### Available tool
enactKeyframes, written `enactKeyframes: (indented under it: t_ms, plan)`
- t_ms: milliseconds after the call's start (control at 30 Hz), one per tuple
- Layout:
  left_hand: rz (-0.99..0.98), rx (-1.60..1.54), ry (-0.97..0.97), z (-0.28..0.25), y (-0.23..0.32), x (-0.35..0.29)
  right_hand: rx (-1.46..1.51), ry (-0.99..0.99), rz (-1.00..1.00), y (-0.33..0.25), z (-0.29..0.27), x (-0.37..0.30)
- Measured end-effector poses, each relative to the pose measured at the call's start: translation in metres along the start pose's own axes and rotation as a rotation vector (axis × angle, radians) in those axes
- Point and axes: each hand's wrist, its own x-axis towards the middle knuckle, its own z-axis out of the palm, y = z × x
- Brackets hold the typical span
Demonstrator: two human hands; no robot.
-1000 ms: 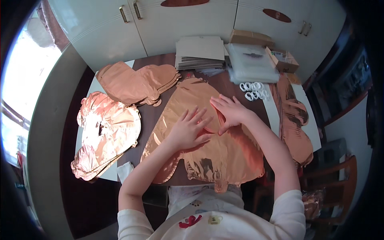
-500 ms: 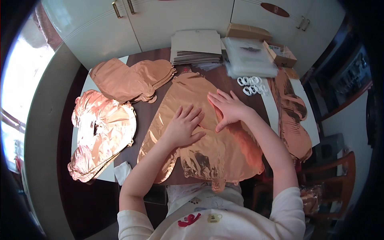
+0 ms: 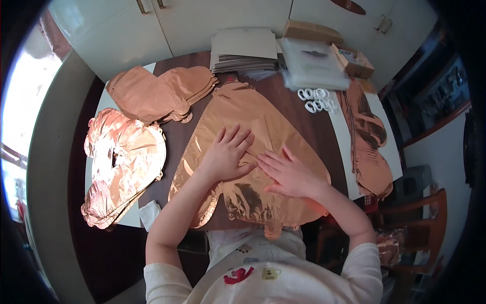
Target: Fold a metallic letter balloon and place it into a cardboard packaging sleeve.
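A large flat rose-gold foil balloon (image 3: 243, 109) lies across the middle of the table, its lower end at the near edge. My left hand (image 3: 228, 154) rests palm down near its middle, fingers extended. Just right of it, my right hand (image 3: 288, 175) lies flat on the foil, fingers stretched toward the left hand. Neither hand grips anything. Foil under the left forearm is wrinkled and shiny. At the left lie a shiny stack of foil balloons (image 3: 139, 142) and, farther back, a smoother stack of foil balloons (image 3: 142, 91).
More foil balloons (image 3: 369, 147) lie along the right edge. At the back are stacked grey cards (image 3: 243, 41), clear plastic bags (image 3: 314, 66), white ribbon rings (image 3: 316, 99) and a small open box (image 3: 360, 65). A wooden chair (image 3: 438, 218) stands at right.
My right hand has slid toward me over the foil, drawing its fingertips closer to the left hand. Orange-tinted foil on the right now looks flatter. The view has shifted slightly.
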Motion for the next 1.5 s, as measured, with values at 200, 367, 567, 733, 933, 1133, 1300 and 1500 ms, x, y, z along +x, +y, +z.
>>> enactKeyframes:
  t_ms: [200, 367, 567, 733, 933, 1133, 1300, 1500]
  plan:
    - [0.026, 0.022, -0.009, 0.000, 0.000, 0.000, 0.055, -0.032, 0.085, -0.028, 0.008, -0.061]
    - [0.020, 0.040, -0.065, -0.004, 0.000, -0.002, 0.122, -0.061, 0.237, -0.050, -0.005, -0.117]
    - [0.005, 0.030, -0.096, -0.009, 0.002, 0.000, 0.334, 0.574, 0.663, -0.075, 0.032, -0.182]
    - [0.008, 0.030, -0.094, -0.009, 0.003, 0.002, 1.714, 0.684, 0.925, -0.109, 0.068, -0.178]
    - [0.018, 0.049, -0.089, -0.008, 0.001, 0.001, 2.022, 0.685, 0.621, -0.113, 0.059, -0.150]
    - [0.015, 0.039, -0.076, -0.007, 0.002, -0.001, 1.821, 0.851, 0.731, -0.121, 0.053, -0.112]
    - [0.009, 0.043, -0.082, -0.009, 0.003, 0.000, 0.813, 0.712, 0.463, -0.122, 0.052, -0.078]
    - [0.015, 0.031, -0.065, -0.004, -0.001, -0.003, 0.653, 0.542, 0.399, -0.130, 0.034, -0.053]
